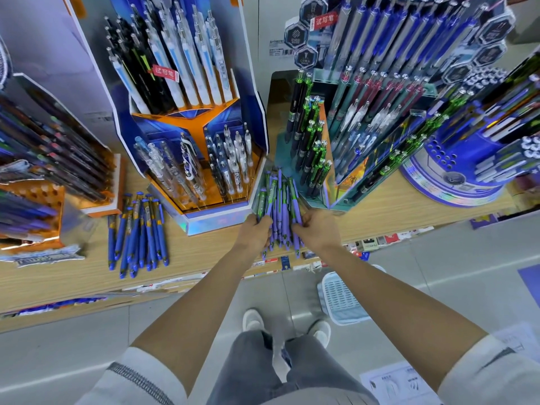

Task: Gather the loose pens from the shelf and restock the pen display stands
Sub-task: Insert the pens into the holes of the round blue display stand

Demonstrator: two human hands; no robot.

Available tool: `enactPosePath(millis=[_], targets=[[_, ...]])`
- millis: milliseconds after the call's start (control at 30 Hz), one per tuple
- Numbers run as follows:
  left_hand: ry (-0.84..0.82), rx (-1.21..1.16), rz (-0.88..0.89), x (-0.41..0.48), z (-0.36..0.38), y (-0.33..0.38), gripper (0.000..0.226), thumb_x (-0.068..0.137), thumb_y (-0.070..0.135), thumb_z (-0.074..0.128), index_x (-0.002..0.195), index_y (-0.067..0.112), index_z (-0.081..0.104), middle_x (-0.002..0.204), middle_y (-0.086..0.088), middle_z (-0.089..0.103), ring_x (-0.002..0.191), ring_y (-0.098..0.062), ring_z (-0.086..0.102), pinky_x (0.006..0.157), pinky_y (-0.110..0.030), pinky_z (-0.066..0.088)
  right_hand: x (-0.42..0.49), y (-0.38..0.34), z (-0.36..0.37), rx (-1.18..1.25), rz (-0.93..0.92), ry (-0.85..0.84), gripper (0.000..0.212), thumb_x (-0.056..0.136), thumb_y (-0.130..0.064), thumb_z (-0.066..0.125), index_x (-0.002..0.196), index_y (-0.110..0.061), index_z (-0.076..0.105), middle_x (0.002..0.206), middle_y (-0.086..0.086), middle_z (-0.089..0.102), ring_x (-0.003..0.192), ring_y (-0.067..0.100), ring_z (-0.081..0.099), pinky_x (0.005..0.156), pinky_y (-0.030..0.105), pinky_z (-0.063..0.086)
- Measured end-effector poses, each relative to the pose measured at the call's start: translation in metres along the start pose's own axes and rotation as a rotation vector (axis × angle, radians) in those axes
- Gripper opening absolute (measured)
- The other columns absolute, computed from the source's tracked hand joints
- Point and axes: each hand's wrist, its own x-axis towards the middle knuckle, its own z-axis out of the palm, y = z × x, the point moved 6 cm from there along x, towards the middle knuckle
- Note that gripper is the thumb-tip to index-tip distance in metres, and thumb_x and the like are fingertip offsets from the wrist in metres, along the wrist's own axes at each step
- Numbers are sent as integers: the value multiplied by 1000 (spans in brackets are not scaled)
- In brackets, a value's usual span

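Purple pens (281, 210) between both hands

Two hands (255, 233) (320, 233). Four pen stands (43, 197) (187, 121) (318, 200) (447, 185). Two pen bunches: one purple bunch (282, 200), one blue bunch (140, 229). One basket (340, 299). Two shoes (253, 319) (321, 330).

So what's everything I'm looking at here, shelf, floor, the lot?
purple-and-green pens: one bundle, too many to count, held at the shelf front
blue pens: one loose pile, blue with orange bands, on the shelf, left
orange-blue stand: one, partly filled, behind the pile
teal stand: one, green-black pens, right of the bundle
round stand: one, blue, far right
shelf: one, pale wood
basket: one, white, on the floor
paper sheets: two, white, on the floor, right
left hand: grips the bundle's left side
right hand: grips its right side
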Motion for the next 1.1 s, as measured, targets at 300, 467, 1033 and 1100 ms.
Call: enactPosePath(millis=[300, 467, 1033, 1100], targets=[[-13, 37, 35, 2, -4, -1, 16, 100, 13, 40, 85, 11, 40, 66, -5, 47, 51, -16, 40, 47, -26, 33, 2, 13, 3, 327, 53, -198, 11, 88, -11, 68, 80, -2, 69, 63, 6, 64, 62, 19, 66, 77, 43, 59], [-37, 57, 80, -2, -4, 2, 15, 102, 14, 41, 88, 10, 39, 68, -6, 51, 52, -16, 44, 48, -26, 38, -8, 2, -4, 459, 58, -312, 8, 90, -4, 65, 83, -4, 61, 66, 8, 61, 46, 7, 60, 54, 21, 53], [-173, -73, 221, -62, 14, 0, 18, 103, 13, 40, 118, 3, 41, 88, -13, 62, 59, -15, 62, 52, -21, 53, -48, -16, -5, 780, -59, -341, 7, 89, -7, 67, 84, -4, 63, 64, 2, 64, 56, 14, 62, 64, 25, 59], [-144, -39, 258, -69, 18, -3, 15, 103, 13, 40, 115, 4, 42, 83, -9, 60, 54, -9, 59, 50, -18, 50, -55, -12, -9, 787, -93, -356, 8, 89, -8, 67, 86, 0, 64, 66, 3, 65, 57, 10, 63, 69, 27, 59]])
